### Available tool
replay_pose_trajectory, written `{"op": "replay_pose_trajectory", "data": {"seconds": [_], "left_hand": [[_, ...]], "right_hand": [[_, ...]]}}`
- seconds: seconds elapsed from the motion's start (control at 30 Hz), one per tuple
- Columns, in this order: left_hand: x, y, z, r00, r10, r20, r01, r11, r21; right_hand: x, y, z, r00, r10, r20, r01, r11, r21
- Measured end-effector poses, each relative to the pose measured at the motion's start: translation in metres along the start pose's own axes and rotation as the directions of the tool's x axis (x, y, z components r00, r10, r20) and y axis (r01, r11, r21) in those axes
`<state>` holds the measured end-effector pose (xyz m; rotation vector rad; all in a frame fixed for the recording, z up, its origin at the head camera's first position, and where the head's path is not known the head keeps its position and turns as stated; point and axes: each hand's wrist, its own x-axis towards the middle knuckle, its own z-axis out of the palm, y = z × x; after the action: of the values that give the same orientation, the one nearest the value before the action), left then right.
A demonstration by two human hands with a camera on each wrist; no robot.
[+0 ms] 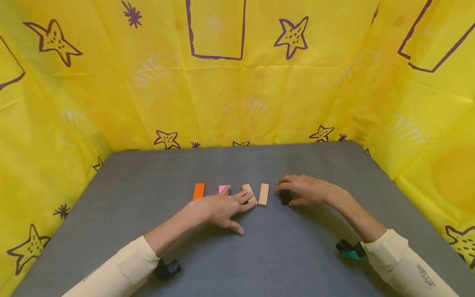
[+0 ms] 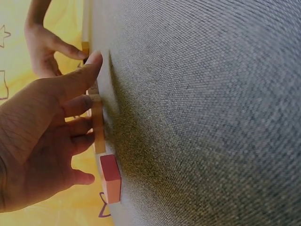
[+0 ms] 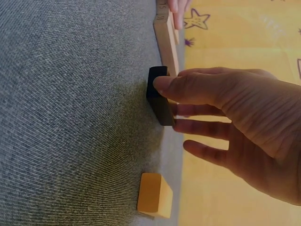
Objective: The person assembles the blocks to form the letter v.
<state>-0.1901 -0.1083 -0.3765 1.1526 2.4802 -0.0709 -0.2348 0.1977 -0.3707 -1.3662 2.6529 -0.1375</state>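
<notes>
Dark block (image 1: 285,197) lies flat on the grey tabletop (image 1: 297,255), right end of the row, long axis running away from the person. Right hand (image 1: 308,190) pinches it, thumb and fingers curled round. Left hand (image 1: 222,208) rests flat-fingered on a tan block (image 1: 250,193). Risk: a sideways drag could knock the neighbouring tan block (image 1: 263,194) askew.

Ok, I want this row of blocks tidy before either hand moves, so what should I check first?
1. Right hand grip on the dark rectangular wooden block: ok, thumb and fingers pinch it.
2. Left hand on the tilted pale wooden block: ok, fingertips touch it.
3. Pale blocks parallel: not ok, the tilted one angles toward the straight pale wooden block.
4. Orange rectangular block untouched: ok.
5. Small pink block lying straight: cannot tell, the left hand covers part of it.
</notes>
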Motion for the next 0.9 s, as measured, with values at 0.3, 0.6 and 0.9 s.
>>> {"op": "replay_pose_trajectory", "data": {"seconds": [0.3,0.6,0.9], "left_hand": [[-0.0014,0.0014,0.0020,1.000,-0.003,-0.007,0.003,1.000,-0.014],[-0.0018,0.0028,-0.0001,1.000,-0.012,0.002,0.011,1.000,0.003],[-0.0015,0.0041,-0.0003,1.000,-0.018,0.000,0.018,1.000,0.002]], "right_hand": [[-0.0024,-0.0017,0.0022,1.000,-0.009,-0.011,0.009,1.000,0.004],[-0.0037,-0.0023,0.0041,1.000,-0.005,-0.019,0.005,1.000,0.005],[-0.0043,-0.0014,0.0044,0.999,-0.005,-0.038,0.005,1.000,0.011]]}}
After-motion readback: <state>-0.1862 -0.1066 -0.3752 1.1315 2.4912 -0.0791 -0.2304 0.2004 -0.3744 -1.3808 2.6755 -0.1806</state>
